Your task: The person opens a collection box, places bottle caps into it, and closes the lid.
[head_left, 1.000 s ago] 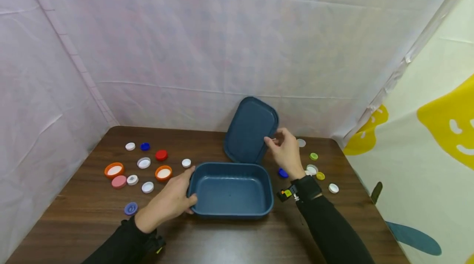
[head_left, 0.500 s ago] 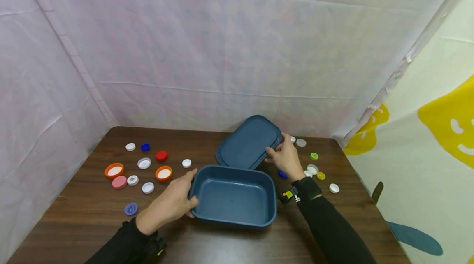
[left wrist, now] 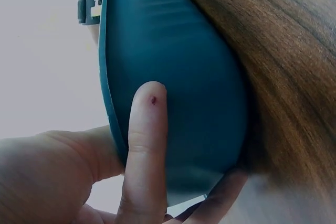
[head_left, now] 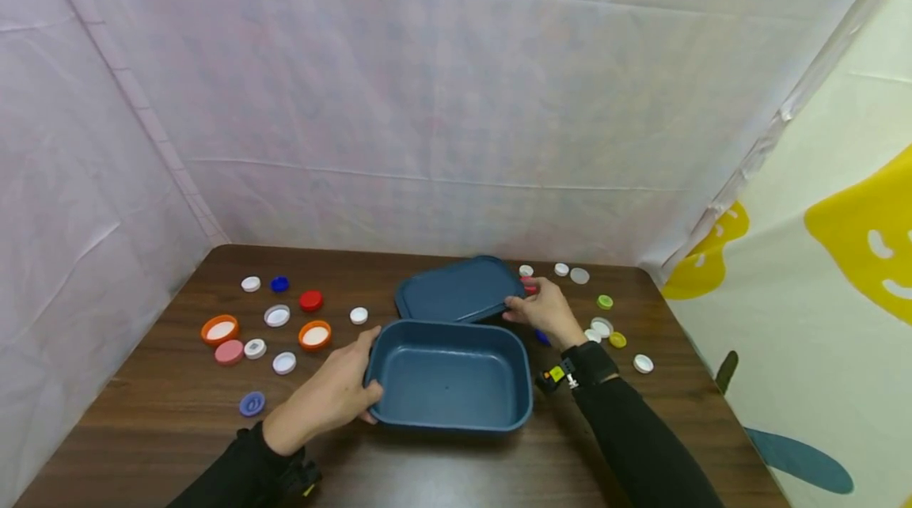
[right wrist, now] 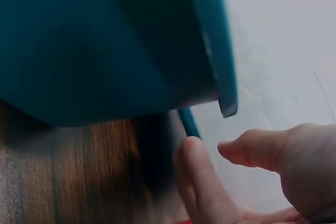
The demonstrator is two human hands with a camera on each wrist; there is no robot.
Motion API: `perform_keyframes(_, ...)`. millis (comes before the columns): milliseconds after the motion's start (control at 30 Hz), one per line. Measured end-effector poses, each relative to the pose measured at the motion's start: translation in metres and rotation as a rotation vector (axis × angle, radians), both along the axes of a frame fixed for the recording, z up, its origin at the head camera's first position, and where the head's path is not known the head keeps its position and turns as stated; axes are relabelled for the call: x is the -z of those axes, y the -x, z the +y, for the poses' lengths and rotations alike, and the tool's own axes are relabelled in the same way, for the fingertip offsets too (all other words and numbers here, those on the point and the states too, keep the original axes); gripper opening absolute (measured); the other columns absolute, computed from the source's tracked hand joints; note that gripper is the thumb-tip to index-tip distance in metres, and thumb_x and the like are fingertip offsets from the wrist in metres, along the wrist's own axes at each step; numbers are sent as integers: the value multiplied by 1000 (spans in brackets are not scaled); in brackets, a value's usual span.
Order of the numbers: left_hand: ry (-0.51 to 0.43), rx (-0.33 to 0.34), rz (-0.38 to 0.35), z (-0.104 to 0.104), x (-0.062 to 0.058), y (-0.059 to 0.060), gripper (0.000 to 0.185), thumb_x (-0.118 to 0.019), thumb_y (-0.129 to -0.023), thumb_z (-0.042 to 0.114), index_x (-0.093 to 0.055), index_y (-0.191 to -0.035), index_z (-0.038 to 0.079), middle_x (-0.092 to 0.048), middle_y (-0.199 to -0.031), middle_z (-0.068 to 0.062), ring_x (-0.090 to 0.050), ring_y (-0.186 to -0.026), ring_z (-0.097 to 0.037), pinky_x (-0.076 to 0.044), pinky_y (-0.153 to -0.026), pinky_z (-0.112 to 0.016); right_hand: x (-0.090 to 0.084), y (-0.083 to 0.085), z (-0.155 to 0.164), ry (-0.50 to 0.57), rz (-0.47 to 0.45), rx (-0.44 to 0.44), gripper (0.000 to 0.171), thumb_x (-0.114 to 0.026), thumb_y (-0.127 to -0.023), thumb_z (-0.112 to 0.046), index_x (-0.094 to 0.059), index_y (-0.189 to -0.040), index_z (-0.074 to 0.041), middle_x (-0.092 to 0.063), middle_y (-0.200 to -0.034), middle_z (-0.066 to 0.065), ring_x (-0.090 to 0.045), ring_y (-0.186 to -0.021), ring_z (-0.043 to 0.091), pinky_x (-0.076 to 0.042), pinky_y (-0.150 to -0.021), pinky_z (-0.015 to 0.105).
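My left hand (head_left: pixel 335 381) grips a blue rectangular plastic box (head_left: pixel 449 385) by its left end, thumb at the rim. In the left wrist view, fingers (left wrist: pixel 147 140) lie along the outside of the box wall (left wrist: pixel 178 77). Behind the box, a matching blue lid (head_left: pixel 456 290) slants low over the back of the table. My right hand (head_left: pixel 545 310) pinches the lid by its right edge. The right wrist view shows only a sliver of the lid (right wrist: pixel 188 121) at the fingertips (right wrist: pixel 193 145), the box filling the upper left.
Several bottle caps lie left of the box, among them an orange cap (head_left: pixel 314 335), a red cap (head_left: pixel 310 301) and a purple cap (head_left: pixel 252 403). More lie to the right, including a yellow cap (head_left: pixel 617 340) and a white cap (head_left: pixel 644 364). A white curtain (head_left: pixel 427 96) hangs behind the table (head_left: pixel 456 468).
The lid has come down from nearly upright to a low slant and shifted left, with my right hand on its edge. Caps behind it now show. The box has shifted slightly right and nearer.
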State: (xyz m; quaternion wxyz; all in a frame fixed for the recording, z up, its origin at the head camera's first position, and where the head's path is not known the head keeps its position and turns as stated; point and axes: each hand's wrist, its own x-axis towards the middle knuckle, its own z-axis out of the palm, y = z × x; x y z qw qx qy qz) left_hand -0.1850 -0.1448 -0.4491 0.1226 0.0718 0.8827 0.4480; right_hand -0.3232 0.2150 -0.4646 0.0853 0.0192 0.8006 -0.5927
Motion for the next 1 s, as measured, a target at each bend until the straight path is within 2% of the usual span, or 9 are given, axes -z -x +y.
perform_keyframes(200, -40, 2, -1, 1, 1, -2, 97, -72, -93, -14, -28, -179, -6, -53, -167, -37, -74, -67, -18, -69, -59, -40, 2, -3, 2, -245, 48, -52, 50, -76, -112, -18, -67, -154, 9, -88, -113, 23, -90, -92, 23, -66, -85, 24)
perform_keyframes(300, -52, 8, 1, 1, 1, -3, 98, -70, -93, -14, -26, -181, -5, -49, -171, -38, -74, -64, -18, -68, -59, -40, 4, -2, 3, -297, 54, -69, 41, -76, -113, -20, -76, -146, 4, -89, -114, 22, -91, -96, 25, -66, -88, 25)
perform_keyframes(433, -49, 19, 7, 1, 1, -5, 100, -69, -94, -13, -22, -182, -5, -43, -176, -38, -74, -63, -17, -68, -59, -40, 8, 1, 8, -297, 78, -100, 39, -78, -111, -23, -79, -141, 2, -90, -106, 16, -90, -92, 22, -69, -86, 29)
perform_keyframes(467, -48, 19, 6, 1, 0, -5, 100, -70, -95, -13, -22, -182, -4, -42, -177, -38, -74, -63, -17, -68, -59, -40, 18, 9, 14, -281, 117, -123, 39, -80, -110, -28, -81, -138, 0, -90, -101, 12, -89, -88, 17, -68, -82, 27)
perform_keyframes(567, -45, 16, -3, 1, 0, -6, 101, -70, -96, -13, -20, -183, -3, -40, -178, -38, -74, -63, -17, -68, -60, -39, 19, 9, 18, -286, 159, -138, 37, -81, -109, -29, -83, -134, -1, -89, -99, 10, -87, -84, 16, -68, -78, 29)
perform_keyframes(667, -32, 11, -10, 1, -1, -6, 101, -71, -97, -11, -19, -184, -2, -39, -180, -37, -74, -64, -17, -68, -60, -38, 17, 7, 22, -294, 194, -138, 35, -80, -110, -26, -82, -136, -2, -89, -110, 14, -87, -88, 20, -70, -79, 33)
perform_keyframes(700, -26, 8, -12, 2, 0, -5, 101, -71, -97, -10, -19, -184, -2, -39, -180, -37, -74, -65, -18, -68, -60, -38, 7, -1, 18, -325, 178, -119, 35, -79, -110, -22, -81, -139, -2, -89, -116, 18, -88, -92, 24, -71, -83, 36)
perform_keyframes(833, 8, -6, -1, 2, -2, -3, 98, -73, -102, -4, -20, -184, -1, -41, -179, -35, -73, -66, -18, -66, -59, -34, 0, -5, 23, -436, 249, -118, 37, -76, -112, -20, -78, -145, -4, -87, -127, 19, -88, -101, 30, -71, -89, 43)
perform_keyframes(1000, 91, -9, 115, 4, 0, 1, 88, -71, -105, -2, -28, -181, -2, -52, -168, -36, -68, -62, -14, -61, -54, -28, -7, -5, 33, -579, 351, -122, 41, -79, -111, -24, -77, -147, -4, -85, -136, 20, -84, -118, 38, -69, -98, 56)
